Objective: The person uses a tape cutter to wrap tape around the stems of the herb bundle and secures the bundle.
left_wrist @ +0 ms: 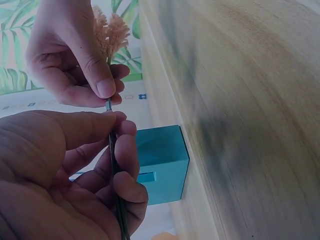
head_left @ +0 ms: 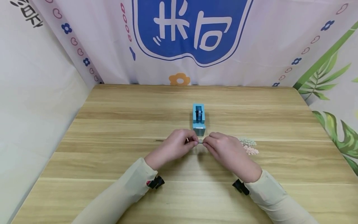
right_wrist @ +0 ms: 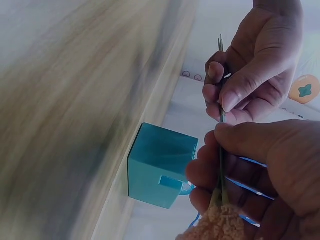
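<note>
Both hands meet over the table and hold a thin bunch of artificial flowers crosswise. The left hand (head_left: 179, 143) pinches the dark stems (left_wrist: 121, 217) between thumb and fingertips, their ends sticking out to the left. Close beside it, the right hand (head_left: 226, 151) pinches the same stems nearer the flower heads. A short, pale, shiny band (left_wrist: 108, 105) shows on the stems between the fingertips. Past the right hand are fluffy pink flower heads (head_left: 251, 150) and a pale green sprig (head_left: 248, 142). A blue tape dispenser (head_left: 199, 130) stands just beyond the fingertips.
The wooden table (head_left: 112, 109) reaches back to a printed cloth (head_left: 112, 40) hanging behind it. Small black cameras (head_left: 156, 182) are strapped at the wrists, below light sleeves (head_left: 123, 186).
</note>
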The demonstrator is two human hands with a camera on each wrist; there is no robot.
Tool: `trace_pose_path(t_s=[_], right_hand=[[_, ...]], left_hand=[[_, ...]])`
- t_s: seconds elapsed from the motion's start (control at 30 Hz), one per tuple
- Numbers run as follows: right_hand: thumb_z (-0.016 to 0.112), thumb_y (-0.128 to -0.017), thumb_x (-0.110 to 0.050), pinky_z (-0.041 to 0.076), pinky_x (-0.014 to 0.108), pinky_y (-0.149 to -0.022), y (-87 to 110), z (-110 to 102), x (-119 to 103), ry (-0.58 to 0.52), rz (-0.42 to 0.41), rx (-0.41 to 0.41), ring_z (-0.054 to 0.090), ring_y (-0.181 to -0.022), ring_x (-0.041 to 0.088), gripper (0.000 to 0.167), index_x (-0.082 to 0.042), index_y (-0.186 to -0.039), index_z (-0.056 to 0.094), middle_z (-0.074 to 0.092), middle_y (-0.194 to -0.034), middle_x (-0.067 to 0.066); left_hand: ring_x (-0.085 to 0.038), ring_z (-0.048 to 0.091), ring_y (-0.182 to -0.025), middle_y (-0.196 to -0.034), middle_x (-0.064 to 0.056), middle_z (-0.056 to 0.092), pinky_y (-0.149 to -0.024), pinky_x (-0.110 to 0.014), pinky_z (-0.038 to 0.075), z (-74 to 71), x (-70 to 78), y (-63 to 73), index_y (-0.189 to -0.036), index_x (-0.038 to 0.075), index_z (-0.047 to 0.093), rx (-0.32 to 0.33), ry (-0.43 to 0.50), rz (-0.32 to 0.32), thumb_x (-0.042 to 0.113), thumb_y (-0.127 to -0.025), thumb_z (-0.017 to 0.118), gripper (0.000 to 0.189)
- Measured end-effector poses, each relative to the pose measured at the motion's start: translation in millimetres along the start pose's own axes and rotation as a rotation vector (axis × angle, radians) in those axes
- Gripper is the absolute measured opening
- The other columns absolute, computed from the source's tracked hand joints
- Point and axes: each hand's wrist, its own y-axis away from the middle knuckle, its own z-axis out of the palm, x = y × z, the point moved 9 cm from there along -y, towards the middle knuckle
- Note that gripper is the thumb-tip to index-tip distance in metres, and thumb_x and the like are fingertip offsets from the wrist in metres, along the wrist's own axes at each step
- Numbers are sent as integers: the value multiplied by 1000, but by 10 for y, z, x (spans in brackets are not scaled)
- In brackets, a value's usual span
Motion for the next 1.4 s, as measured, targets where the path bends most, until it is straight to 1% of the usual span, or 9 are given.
trace_pose_path(t_s=[0.23, 0.4, 0.57, 0.73, 0.83, 1.03, 1.2, 1.3, 1.4], right_hand=[[75, -98, -15, 59, 29, -66, 6, -17, 11, 5, 1, 21, 68, -77, 8, 3, -15, -95, 77, 70, -87, -6], [75, -98, -16, 57, 28, -64, 16, -14, 21, 8, 8, 22, 64, -74, 6, 4, -15, -94, 75, 69, -86, -6], [72, -100, -16, 54, 26, -62, 18, -4, 40, -22, 33, 0, 59, -69, 5, 5, -14, -96, 75, 67, -82, -5], [71, -101, -16, 59, 30, -66, 23, 5, 43, -7, 28, -4, 67, -77, 10, 8, -11, -99, 76, 72, -88, -3], [72, -100, -16, 60, 32, -68, 29, -1, 33, 6, 17, -5, 70, -81, 12, 7, -11, -100, 77, 73, -91, -2], [73, -99, -15, 60, 30, -70, 19, 9, 35, -2, 17, -8, 70, -83, 11, 6, -12, -100, 78, 74, -92, -3], [74, -98, -15, 60, 30, -73, 7, 6, 48, -29, 23, 9, 69, -83, 11, 5, -13, -99, 78, 74, -91, -4], [74, -98, -15, 60, 29, -74, -2, 0, 40, -36, 11, 30, 68, -83, 10, 4, -13, -98, 78, 74, -90, -4], [75, -98, -15, 59, 28, -73, -12, -6, 20, -27, -9, 53, 67, -82, 10, 3, -14, -98, 77, 73, -89, -4]], left_hand=[[-10, 58, -78, -91, -6, 74, -69, -21, 49, 10, 12, 2, -102, 2, 76, -4, 7, -30, 6, -102, 64, 12], [-10, 60, -79, -94, -8, 77, -73, -23, 51, 10, 40, 2, -101, 2, 78, -7, -21, -20, 7, -103, 65, 14], [-9, 61, -81, -95, -9, 78, -75, -23, 52, 7, 52, -9, -99, 3, 78, 2, -30, 4, 7, -102, 66, 12], [-10, 62, -82, -94, -7, 78, -76, -23, 52, 6, 60, -17, -99, 5, 78, 19, -43, 18, 7, -101, 67, 11], [-10, 63, -82, -93, -7, 77, -75, -24, 52, 8, 59, -21, -98, 5, 78, 25, -41, 20, 6, -101, 68, 11], [-12, 62, -82, -92, -5, 76, -73, -24, 52, 7, 22, -35, -98, 5, 77, 23, -7, -12, 5, -100, 68, 10], [-12, 60, -79, -91, -6, 74, -69, -22, 50, 7, -8, -30, -100, 3, 76, 13, 18, -32, 5, -101, 66, 10], [-11, 59, -77, -93, -6, 75, -68, -22, 49, 4, -33, -19, -102, 3, 76, 12, 15, -49, 8, -102, 65, 12], [-11, 59, -77, -95, -7, 76, -70, -23, 50, -4, -45, -15, -103, 3, 78, 19, -5, -57, 10, -103, 65, 15]])
